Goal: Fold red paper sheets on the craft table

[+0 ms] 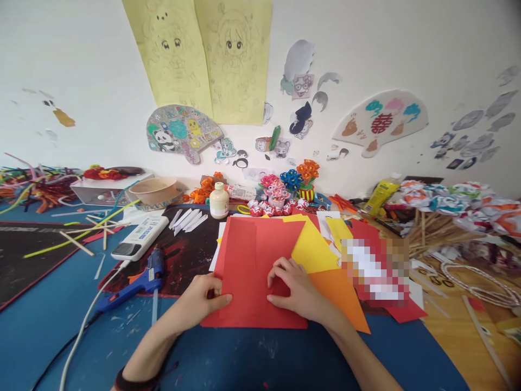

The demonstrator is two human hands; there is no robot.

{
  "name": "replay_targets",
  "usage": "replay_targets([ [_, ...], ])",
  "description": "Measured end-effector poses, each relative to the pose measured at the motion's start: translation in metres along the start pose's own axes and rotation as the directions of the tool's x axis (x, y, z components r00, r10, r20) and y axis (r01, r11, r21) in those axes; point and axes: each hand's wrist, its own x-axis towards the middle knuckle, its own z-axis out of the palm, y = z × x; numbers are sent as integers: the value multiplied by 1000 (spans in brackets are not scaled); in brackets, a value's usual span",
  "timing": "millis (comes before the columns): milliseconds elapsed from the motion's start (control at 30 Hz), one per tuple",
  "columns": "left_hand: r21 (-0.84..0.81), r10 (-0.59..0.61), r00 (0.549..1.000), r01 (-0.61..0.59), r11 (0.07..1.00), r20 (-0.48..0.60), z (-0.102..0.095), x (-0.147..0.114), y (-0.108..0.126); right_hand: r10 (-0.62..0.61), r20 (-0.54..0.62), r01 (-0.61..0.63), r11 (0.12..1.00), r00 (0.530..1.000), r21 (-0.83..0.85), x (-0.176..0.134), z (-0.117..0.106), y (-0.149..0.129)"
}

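Observation:
A stack of red paper [280, 239] lies in front of me, with a narrower red layer along its left side. My left hand [207, 298] pinches the left edge, thumb on top and the other fingers partly hidden at the edge. My right hand [295, 290] rests on the right part of the stack, fingers curled and thumb bent toward the index finger at the red paper. Yellow paper [315, 250] and orange paper [342, 296] stick out from beneath on the right.
A blue glue gun [148, 279] and a white power strip [140, 239] with cables lie left. Behind the paper stand a glue bottle [219, 201] and pipe-cleaner flowers [291, 182]. Paper flowers on sticks [431, 222] and a yellow bottle [381, 194] are at right.

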Motion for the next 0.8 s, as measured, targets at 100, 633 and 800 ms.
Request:
replay_targets([
  [100, -18, 18, 1000, -18, 1000, 11, -2, -1, 0, -6, -2, 6, 1000, 1000, 6, 0, -1, -1],
  [633, -49, 70, 988, -77, 996, -135, -1, -5, 10, 56, -161, 12, 921, 985, 390, 2, 1, -3],
  [800, 124, 149, 982, -136, 983, -111, 3, -7, 20, 23, -162, 42, 922, 987, 386, -1, 6, -14],
])
